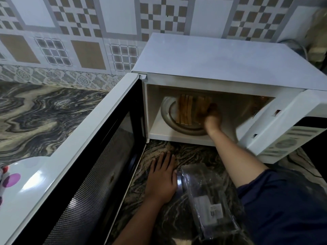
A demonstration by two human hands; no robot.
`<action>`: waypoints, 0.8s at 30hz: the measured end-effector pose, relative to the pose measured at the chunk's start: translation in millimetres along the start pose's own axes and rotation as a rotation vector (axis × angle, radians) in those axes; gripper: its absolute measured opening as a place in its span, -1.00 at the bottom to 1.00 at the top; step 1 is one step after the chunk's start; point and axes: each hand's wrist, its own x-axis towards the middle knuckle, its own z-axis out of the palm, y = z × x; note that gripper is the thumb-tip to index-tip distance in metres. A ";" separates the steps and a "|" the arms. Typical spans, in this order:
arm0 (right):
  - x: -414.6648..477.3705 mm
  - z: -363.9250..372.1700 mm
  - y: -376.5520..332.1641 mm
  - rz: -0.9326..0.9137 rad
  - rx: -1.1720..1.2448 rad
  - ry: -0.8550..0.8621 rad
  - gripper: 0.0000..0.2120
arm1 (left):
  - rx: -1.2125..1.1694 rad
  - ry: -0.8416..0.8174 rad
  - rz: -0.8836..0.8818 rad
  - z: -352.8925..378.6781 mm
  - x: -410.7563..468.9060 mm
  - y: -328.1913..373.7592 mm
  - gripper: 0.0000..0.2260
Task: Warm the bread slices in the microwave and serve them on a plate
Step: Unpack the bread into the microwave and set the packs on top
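The white microwave [221, 64] stands open on the marbled counter, its door [85, 170] swung out to the left. On the round turntable [166, 110] inside stand several bread slices [184, 110] on edge. My right hand [209, 115] reaches into the cavity and grips the right-hand group of slices [201, 103]. My left hand [161, 175] lies flat on the counter in front of the microwave, fingers spread, holding nothing. A white plate [26, 175] with a purple dot sits at the left, partly hidden behind the door.
An empty clear plastic bread bag [207, 198] lies on the counter [44, 112] just right of my left hand. The microwave's control panel [290, 140] is at the right. A tiled wall runs behind; a cable and plug are at the far right corner.
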 end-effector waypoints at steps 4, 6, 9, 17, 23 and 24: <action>0.6 -4.6 -0.1 0.005 -0.048 -0.056 -0.74 | -0.039 0.013 0.002 3.7 0.4 -1.9 -0.52; 0.1 -8.1 -0.6 0.009 -0.099 -0.111 -0.76 | -0.075 0.007 0.005 4.6 0.1 -2.2 -0.48; -4.1 -14.0 -2.9 -0.011 -0.195 -0.145 -0.73 | -0.086 0.005 0.017 2.4 1.0 -1.6 -0.44; -57.1 -43.6 7.7 -0.017 -0.252 -0.226 -0.54 | -0.088 -0.040 0.010 -2.2 1.0 -1.4 -0.38; -122.9 -80.5 22.9 -0.014 -0.154 -0.259 -0.58 | -0.251 -0.092 -0.015 -10.5 -13.1 -3.1 -0.53; -133.4 -85.5 28.5 0.002 -0.140 -0.263 -0.60 | -0.296 -0.091 -0.026 -12.2 -18.8 -1.5 -0.53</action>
